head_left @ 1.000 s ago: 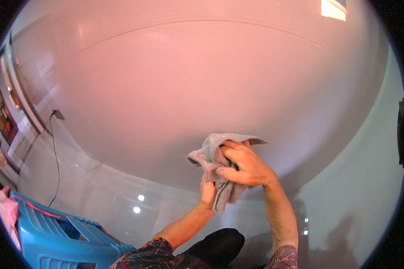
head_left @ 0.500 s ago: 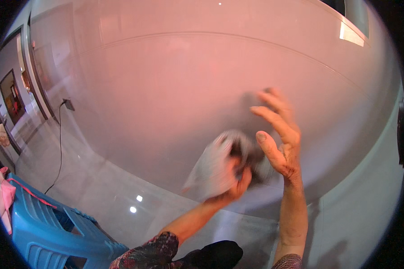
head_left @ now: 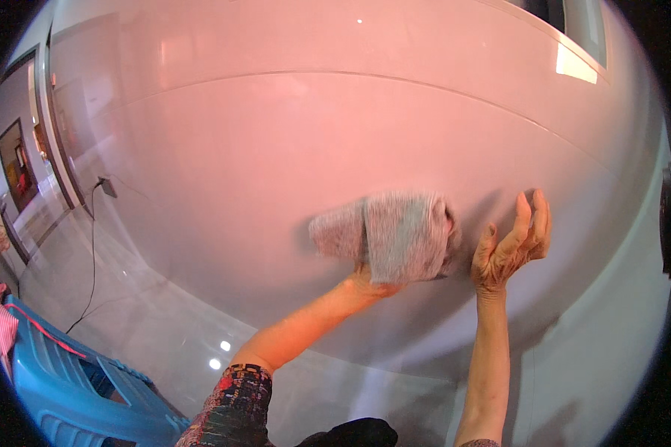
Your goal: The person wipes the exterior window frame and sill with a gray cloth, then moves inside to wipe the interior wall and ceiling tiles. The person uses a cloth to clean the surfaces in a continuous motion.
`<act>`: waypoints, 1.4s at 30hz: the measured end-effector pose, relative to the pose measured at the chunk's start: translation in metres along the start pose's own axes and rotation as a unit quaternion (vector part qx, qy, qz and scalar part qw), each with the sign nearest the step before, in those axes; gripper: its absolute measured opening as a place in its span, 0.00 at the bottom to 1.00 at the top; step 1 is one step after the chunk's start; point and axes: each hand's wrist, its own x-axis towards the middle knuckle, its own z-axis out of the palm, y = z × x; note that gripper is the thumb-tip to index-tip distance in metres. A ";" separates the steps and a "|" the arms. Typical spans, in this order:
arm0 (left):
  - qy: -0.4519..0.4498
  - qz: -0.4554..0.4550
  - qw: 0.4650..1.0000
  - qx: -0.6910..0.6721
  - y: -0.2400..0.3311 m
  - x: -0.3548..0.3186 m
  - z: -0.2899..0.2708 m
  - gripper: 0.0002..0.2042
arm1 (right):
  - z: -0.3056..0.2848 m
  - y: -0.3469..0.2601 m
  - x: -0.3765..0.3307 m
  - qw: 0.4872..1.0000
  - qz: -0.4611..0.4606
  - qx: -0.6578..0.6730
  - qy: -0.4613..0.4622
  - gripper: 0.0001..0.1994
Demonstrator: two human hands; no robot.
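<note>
A folded grey cloth [head_left: 406, 235] with a mottled, ribbed-looking texture hangs over my left hand [head_left: 373, 284]. My left fingers are mostly hidden behind the cloth, which they hold up in front of the wall; whether it touches the wall I cannot tell. To the right of the cloth, my right hand [head_left: 514, 242] is raised with its fingers apart and curved, and nothing is in it.
A glossy pale wall [head_left: 276, 149] curves across the view, with a shiny tiled floor [head_left: 164, 320] below. At lower left stands a blue plastic stool [head_left: 74, 380] with pink striped fabric [head_left: 4, 328] on it. A black cord [head_left: 92, 261] runs from a wall socket [head_left: 107, 186].
The cloth, blurred and crumpled earlier, now lies folded over my left hand, which has moved up slightly. My right hand has shifted right and a little lower, away from the cloth.
</note>
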 end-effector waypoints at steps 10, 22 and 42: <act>0.290 -0.279 0.906 0.130 -0.158 0.009 -0.081 0.39 | -0.003 0.003 0.001 0.999 -0.014 -0.028 -0.021 0.20; 0.224 -0.026 0.966 0.128 -0.032 0.140 -0.078 0.39 | -0.007 0.007 0.000 0.999 -0.013 -0.043 -0.031 0.20; 0.307 -0.196 0.915 0.174 -0.202 0.020 -0.121 0.39 | -0.002 0.008 0.002 0.997 -0.045 -0.037 -0.041 0.20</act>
